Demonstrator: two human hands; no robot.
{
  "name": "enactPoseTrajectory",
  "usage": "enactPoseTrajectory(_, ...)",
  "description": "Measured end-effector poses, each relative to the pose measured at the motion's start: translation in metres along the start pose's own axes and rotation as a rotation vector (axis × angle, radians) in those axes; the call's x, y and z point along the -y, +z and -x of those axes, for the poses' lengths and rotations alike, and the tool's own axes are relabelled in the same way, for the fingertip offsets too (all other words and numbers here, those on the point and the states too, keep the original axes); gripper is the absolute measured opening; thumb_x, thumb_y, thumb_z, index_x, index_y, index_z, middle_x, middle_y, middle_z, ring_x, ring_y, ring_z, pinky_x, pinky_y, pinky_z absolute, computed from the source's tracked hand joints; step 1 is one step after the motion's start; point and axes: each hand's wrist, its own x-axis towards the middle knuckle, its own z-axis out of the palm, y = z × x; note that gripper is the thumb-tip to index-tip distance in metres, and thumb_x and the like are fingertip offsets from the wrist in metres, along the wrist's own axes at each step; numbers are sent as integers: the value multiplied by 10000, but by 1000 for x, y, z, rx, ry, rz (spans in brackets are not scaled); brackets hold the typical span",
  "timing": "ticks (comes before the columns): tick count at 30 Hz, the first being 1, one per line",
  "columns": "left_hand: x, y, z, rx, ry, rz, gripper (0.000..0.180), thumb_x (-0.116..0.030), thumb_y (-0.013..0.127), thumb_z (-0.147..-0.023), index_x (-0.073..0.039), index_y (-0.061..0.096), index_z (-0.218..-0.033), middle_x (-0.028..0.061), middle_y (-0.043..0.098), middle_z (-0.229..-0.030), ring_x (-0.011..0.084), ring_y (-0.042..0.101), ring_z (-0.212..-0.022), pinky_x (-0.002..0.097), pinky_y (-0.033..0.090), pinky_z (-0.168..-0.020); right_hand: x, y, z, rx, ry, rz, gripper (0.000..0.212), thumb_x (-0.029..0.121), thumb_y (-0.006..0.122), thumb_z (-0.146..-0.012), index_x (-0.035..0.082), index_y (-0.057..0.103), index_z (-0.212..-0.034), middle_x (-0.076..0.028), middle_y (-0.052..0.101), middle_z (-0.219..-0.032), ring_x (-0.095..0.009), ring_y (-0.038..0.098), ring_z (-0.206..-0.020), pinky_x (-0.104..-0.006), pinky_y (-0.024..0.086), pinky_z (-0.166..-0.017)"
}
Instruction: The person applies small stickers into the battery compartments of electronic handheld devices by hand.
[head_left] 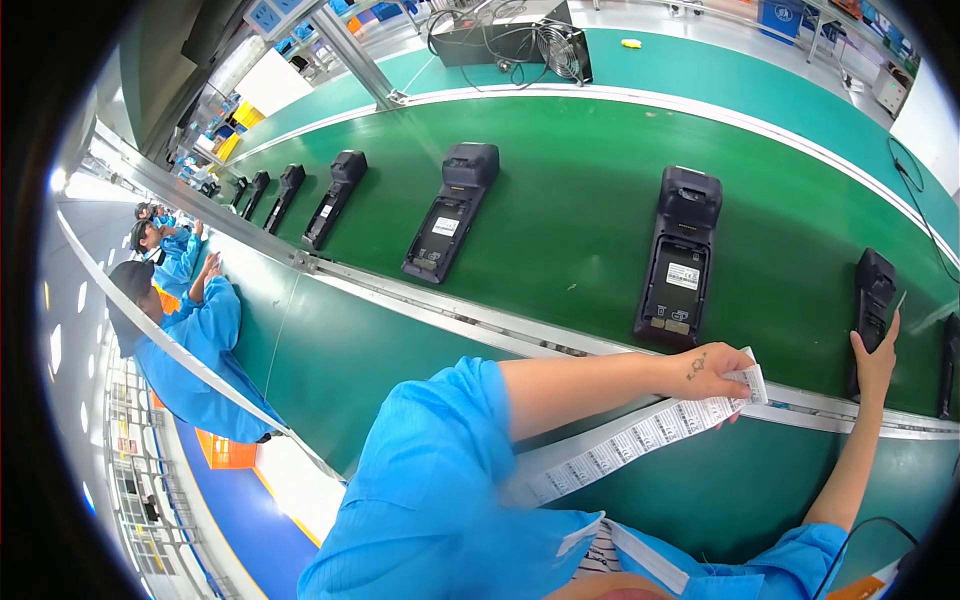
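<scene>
In the head view, the left hand (pixel 718 374) grips a strip of white printed labels (pixel 640 440) near its right end; the strip slopes down leftward on the near side of the belt. Farther right, the right hand (pixel 876 368) is open, thumb and index finger spread, at the near part of a black handheld device (pixel 875 280) (whether it presses there, I cannot tell). That device lies on the green conveyor belt (pixel 580 250), between a larger-looking device (pixel 680 250) to its left and another (pixel 950 370) at the far right.
</scene>
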Motion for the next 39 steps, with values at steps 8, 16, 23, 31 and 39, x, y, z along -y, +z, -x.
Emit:
enactPoseTrajectory(8,6,-1,-13,-44,128,-322,180,-119,521,-802,-9,548,-942,73,609,-779,120,577,-701,256,449,-642,39,-10,2,-148,-62,73,809,280,689,-573,118,266,-1243,-222,582,-823,-383,563,-777,-414,432,-682)
enactPoseTrajectory(16,-13,0,-4,-5,-116,-1,206,-127,501,-823,14,520,-972,82,594,-772,116,584,-643,229,467,-572,108,11,-14,107,29,326,997,387,684,-553,91,87,-1294,-254,526,-887,-401,504,-842,-423,417,-757)
enactPoseTrajectory(23,-11,3,-7,3,-119,10,208,-131,484,-833,16,503,-978,80,593,-740,115,585,-603,214,466,-528,109,13,3,70,-17,388,970,410,658,-567,99,101,-1298,-218,513,-872,-348,500,-803,-402,423,-724)
enactPoseTrajectory(31,-9,4,-8,-16,-132,-13,209,-142,477,-840,16,507,-974,76,592,-725,109,578,-576,209,454,-507,111,14,13,56,-72,391,935,428,651,-570,114,148,-1292,-185,507,-818,-307,495,-766,-381,425,-694)
enactPoseTrajectory(39,-13,5,-13,-23,-146,44,201,-140,460,-843,14,481,-970,110,596,-792,124,588,-613,214,478,-527,86,-16,-18,-333,-359,-251,357,179,650,-696,25,520,-990,-134,530,-984,-237,516,-897,-311,453,-706)
